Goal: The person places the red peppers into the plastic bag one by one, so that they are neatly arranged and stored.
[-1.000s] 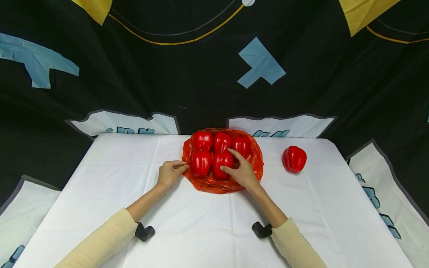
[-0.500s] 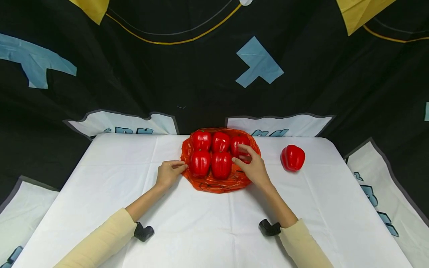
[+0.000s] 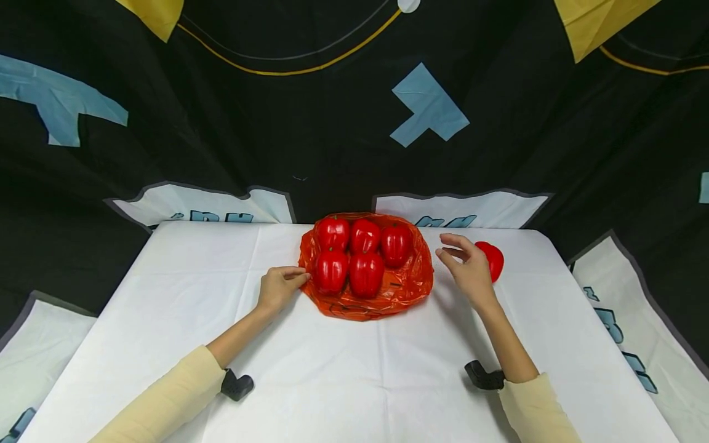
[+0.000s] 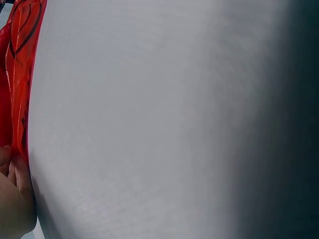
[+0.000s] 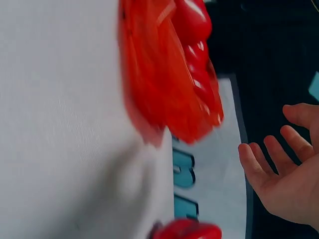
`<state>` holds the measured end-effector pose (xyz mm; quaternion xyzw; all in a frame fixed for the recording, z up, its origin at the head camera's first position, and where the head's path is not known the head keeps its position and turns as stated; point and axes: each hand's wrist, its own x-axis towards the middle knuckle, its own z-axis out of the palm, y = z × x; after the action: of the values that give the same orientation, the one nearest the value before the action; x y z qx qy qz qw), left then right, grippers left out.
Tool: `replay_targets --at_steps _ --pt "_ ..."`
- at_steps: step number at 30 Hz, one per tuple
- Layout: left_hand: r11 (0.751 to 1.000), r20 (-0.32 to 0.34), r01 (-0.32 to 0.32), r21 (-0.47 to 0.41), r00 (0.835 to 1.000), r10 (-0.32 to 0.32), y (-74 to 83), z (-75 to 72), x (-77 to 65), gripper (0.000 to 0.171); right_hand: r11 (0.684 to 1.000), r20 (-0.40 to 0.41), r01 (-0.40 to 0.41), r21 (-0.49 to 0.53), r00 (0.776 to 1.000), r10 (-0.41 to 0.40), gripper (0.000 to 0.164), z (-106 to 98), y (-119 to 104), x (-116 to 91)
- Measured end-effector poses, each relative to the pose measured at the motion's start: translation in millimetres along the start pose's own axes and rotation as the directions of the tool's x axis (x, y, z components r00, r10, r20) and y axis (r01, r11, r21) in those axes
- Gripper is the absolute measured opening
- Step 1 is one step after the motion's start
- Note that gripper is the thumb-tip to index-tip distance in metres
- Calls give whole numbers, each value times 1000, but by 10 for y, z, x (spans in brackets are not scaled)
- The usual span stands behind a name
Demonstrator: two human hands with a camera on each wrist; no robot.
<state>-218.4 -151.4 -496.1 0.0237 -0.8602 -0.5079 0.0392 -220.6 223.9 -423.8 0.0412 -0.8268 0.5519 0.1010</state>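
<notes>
An orange-red plastic bag (image 3: pixel 407 295) lies spread open on the table with several red bell peppers (image 3: pixel 366 274) in it, packed toward its left and back. My left hand (image 3: pixel 279 288) pinches the bag's left edge; in the left wrist view its fingertips meet the orange plastic (image 4: pixel 21 99). Between the bag and a lone red bell pepper (image 3: pixel 494 261) on the right, my right hand (image 3: pixel 468 271) hovers with loosely bent fingers and nothing in them. It partly covers that pepper in the head view. The right wrist view shows the spread fingers (image 5: pixel 259 167) well apart from the bag.
A white cloth covers the table (image 3: pixel 310 381). Behind it hangs a black curtain (image 3: pixel 310 135) with blue and yellow shapes. Each wrist carries a black camera mount (image 3: pixel 484 375).
My right hand has come away from the peppers in the bag and moved right, toward the lone pepper. The left hand has stayed at the bag's edge.
</notes>
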Motion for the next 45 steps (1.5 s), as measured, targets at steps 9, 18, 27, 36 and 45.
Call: replay_targets --at_steps 9,18,27,36,45 --pt "1000 0 0 1 1000 0 -29 -7 -13 20 997 -137 -60 -47 989 53 43 -439 31 -7" --pt "1000 4 2 -6 1000 -2 -27 -3 -17 20 987 -196 -116 -110 976 93 47 -738 220 6" --pt "1000 0 0 -17 1000 0 -28 -5 -15 19 976 -181 -184 -115 970 161 51 -876 431 48" --pt "1000 -2 -22 -8 1000 22 -32 -7 2 20 968 -39 -242 -60 970 240 65 -969 625 93" --pt "1000 4 -23 -1 1000 23 -42 5 15 20 961 80 -271 -57 958 275 73 -1027 802 134"
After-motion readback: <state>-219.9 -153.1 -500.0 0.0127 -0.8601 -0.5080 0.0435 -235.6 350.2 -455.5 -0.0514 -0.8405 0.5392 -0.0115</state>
